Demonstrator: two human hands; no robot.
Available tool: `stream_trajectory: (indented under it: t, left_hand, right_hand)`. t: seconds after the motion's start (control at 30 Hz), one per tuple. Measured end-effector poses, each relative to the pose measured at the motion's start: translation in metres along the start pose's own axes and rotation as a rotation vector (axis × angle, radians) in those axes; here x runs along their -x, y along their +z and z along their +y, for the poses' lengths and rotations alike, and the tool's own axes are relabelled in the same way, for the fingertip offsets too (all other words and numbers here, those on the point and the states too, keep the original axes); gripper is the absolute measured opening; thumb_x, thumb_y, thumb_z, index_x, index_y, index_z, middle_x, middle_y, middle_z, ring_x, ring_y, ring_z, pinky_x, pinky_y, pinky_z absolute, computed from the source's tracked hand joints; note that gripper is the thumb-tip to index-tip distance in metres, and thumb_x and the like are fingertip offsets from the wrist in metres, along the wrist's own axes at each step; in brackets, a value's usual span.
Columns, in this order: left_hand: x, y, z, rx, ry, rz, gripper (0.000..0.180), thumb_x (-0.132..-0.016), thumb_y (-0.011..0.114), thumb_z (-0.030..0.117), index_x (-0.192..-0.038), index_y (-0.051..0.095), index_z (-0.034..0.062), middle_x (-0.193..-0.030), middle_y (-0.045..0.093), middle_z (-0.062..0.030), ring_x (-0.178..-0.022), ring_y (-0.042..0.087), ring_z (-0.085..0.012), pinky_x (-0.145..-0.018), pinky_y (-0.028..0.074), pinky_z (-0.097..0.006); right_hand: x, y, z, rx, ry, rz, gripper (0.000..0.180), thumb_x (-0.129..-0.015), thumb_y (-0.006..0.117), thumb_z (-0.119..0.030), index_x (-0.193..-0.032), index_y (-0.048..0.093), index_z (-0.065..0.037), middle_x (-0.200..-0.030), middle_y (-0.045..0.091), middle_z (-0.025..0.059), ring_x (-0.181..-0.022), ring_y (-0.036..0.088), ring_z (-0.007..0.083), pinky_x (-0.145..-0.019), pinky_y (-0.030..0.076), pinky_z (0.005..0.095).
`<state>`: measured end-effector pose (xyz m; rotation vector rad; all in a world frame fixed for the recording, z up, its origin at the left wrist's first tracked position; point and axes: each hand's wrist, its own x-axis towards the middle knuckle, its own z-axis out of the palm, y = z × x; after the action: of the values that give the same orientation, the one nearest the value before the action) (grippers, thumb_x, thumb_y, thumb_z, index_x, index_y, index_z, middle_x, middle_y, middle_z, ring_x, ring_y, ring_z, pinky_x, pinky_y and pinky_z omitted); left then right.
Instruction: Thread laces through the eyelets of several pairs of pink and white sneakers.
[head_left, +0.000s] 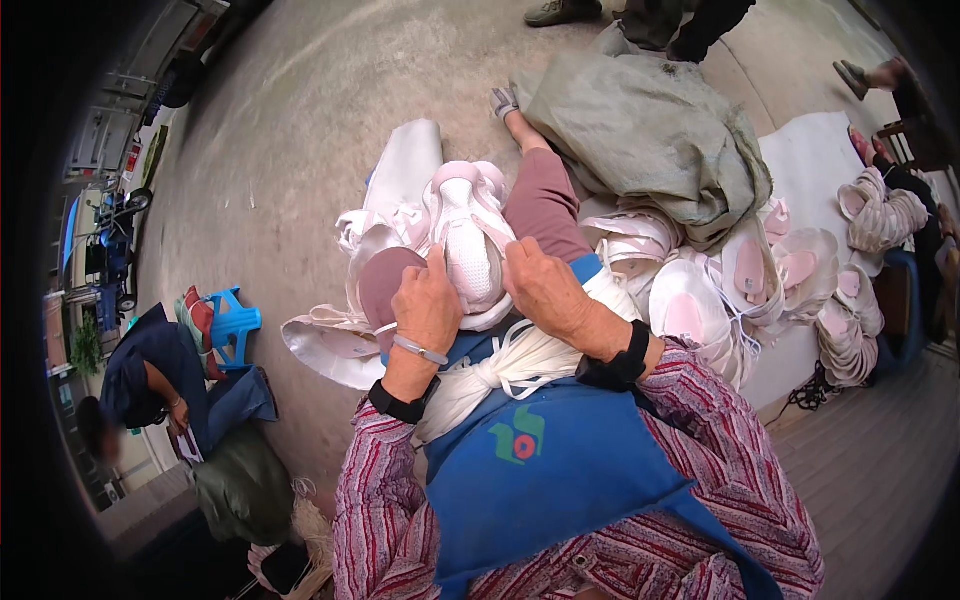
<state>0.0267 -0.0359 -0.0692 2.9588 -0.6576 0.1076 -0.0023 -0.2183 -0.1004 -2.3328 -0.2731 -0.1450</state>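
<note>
A white and pale pink shoe upper (474, 262) lies across my lap between my knees, its mesh tongue facing up. My left hand (428, 305) is closed at the upper's left edge, thumb and fingers pinched together. On the opposite edge my right hand (546, 290) pinches in the same way. Whether a lace end is in either pinch is too small to tell. A thick bundle of white shoelaces (490, 375), tied round its middle, rests on my blue apron (580, 440) just below the hands.
More shoe uppers (345, 340) lie by my left leg, and several stacks (690, 300) are on the right. A large grey-green sack (640, 130) covers part of the floor ahead. Another person (165, 370) sits at the left near a blue stool (235, 325). Other people's feet show farther off.
</note>
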Motion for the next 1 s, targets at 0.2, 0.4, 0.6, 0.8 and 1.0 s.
stream_trajectory:
  t: [0.2,0.4,0.6,0.8,1.0]
  left_hand:
    - [0.01,0.006,-0.006,0.114,-0.112,-0.045,0.049,-0.08,0.058,0.007,-0.127,0.045,0.0021,-0.077,0.064,-0.0155,-0.066,0.065,-0.0365,-0.058,0.053,-0.045]
    - [0.013,0.004,-0.021,0.332,-0.241,-0.026,0.049,-0.082,0.059,0.009,-0.128,0.043,0.0059,-0.089,0.064,-0.0186,-0.074,0.065,-0.0384,-0.062,0.052,-0.048]
    - [0.021,-0.009,-0.02,0.521,0.042,0.253,0.038,-0.077,0.066,0.006,-0.112,0.052,0.006,-0.101,0.055,-0.0151,-0.09,0.056,-0.0328,-0.074,0.046,-0.039]
    - [0.029,-0.008,0.0,0.487,0.09,0.091,0.046,-0.066,0.076,0.007,-0.104,0.051,0.0051,-0.095,0.053,-0.0135,-0.088,0.053,-0.0329,-0.074,0.041,-0.04]
    - [0.031,-0.003,-0.003,0.435,0.048,0.037,0.054,-0.062,0.08,0.009,-0.106,0.049,0.0042,-0.097,0.053,-0.0146,-0.088,0.054,-0.0341,-0.075,0.041,-0.041]
  right_hand:
    - [-0.015,-0.002,-0.003,0.024,0.054,-0.011,0.016,-0.088,0.057,-0.011,-0.094,0.049,0.001,-0.084,0.053,0.0217,-0.074,0.058,0.04,-0.063,0.048,0.0461]
    - [-0.032,-0.008,0.003,-0.133,0.084,-0.074,0.031,-0.093,0.052,-0.024,-0.106,0.054,0.004,-0.093,0.056,0.025,-0.085,0.055,0.0411,-0.078,0.045,0.046]
    - [-0.041,0.011,0.031,-0.099,0.192,-0.013,0.041,-0.094,0.041,-0.027,-0.099,0.057,0.01,-0.092,0.058,0.033,-0.092,0.055,0.046,-0.086,0.042,0.0497]
    - [-0.049,0.025,0.051,-0.24,0.388,-0.255,0.043,-0.096,0.037,-0.034,-0.104,0.056,0.004,-0.098,0.057,0.0311,-0.095,0.052,0.0457,-0.084,0.041,0.0445]
    - [-0.052,0.029,0.042,-0.356,0.607,-0.157,0.047,-0.094,0.044,-0.037,-0.107,0.06,0.004,-0.099,0.064,0.0211,-0.092,0.059,0.0305,-0.081,0.043,0.0383]
